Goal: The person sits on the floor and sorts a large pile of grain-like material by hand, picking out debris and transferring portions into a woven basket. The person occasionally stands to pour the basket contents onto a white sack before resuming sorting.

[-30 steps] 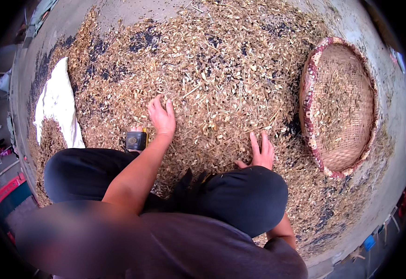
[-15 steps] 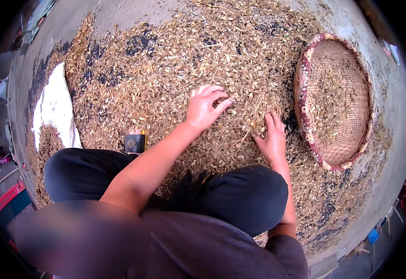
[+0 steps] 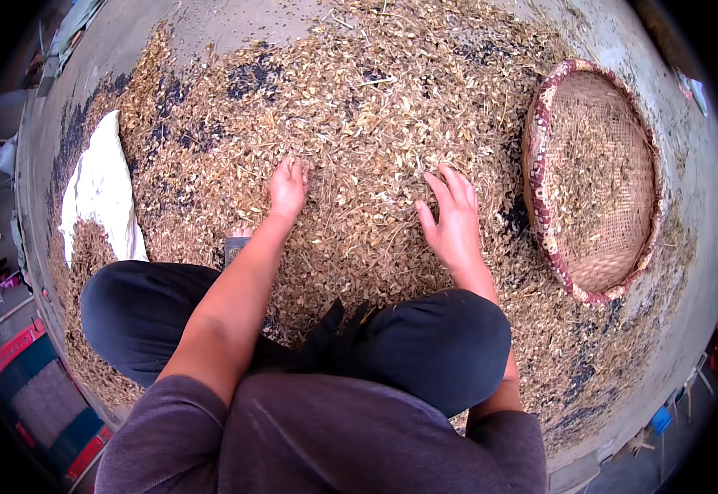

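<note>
A wide layer of dry husks and pods covers the ground in front of my knees. My left hand lies palm down on it, fingers pressed into the litter. To its right, my right hand rests on the same layer with fingers spread, about a hand's width from the woven basket. Neither hand visibly holds anything. Dark seeds show in patches among the husks.
A round woven basket with a patterned rim lies at the right, holding some husks. A white sack lies at the left edge of the pile. A small dark object sits by my left knee.
My left hand has drawn back left and toward me from the middle of the pile. My right hand has moved forward and right, spreading on the husks.
</note>
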### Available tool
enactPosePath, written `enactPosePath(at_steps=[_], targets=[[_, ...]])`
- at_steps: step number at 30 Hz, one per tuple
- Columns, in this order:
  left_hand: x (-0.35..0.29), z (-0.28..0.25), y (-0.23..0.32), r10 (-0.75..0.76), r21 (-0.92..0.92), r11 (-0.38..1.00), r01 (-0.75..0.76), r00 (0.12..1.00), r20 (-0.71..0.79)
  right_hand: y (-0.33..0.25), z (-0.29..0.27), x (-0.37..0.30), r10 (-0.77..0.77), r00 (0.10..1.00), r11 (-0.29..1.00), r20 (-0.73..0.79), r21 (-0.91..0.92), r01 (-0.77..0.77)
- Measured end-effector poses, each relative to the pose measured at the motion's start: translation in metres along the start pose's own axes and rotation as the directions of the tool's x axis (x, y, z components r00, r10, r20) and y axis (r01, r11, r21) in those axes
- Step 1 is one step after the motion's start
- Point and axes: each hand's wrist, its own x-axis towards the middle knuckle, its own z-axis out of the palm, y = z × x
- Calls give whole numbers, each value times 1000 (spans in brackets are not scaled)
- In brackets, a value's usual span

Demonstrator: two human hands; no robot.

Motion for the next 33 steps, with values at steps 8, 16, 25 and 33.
enactPosePath(at_steps=[8, 16, 25, 33], targets=[[0, -3, 35, -69, 266, 964, 3, 969, 238, -4, 16, 25, -129, 989, 986, -74, -118, 120], [5, -30, 25, -114, 307, 951, 25, 954, 276, 12, 17, 1, -132, 984, 986, 116, -85, 142], [-55, -35, 2, 70, 891, 388, -234, 972, 225, 10, 9, -28, -129, 985, 986, 117, -85, 140], [-53, -23, -8, 83, 914, 340, -221, 975, 205, 4, 13, -45, -203, 927, 978, 316, 107, 178]])
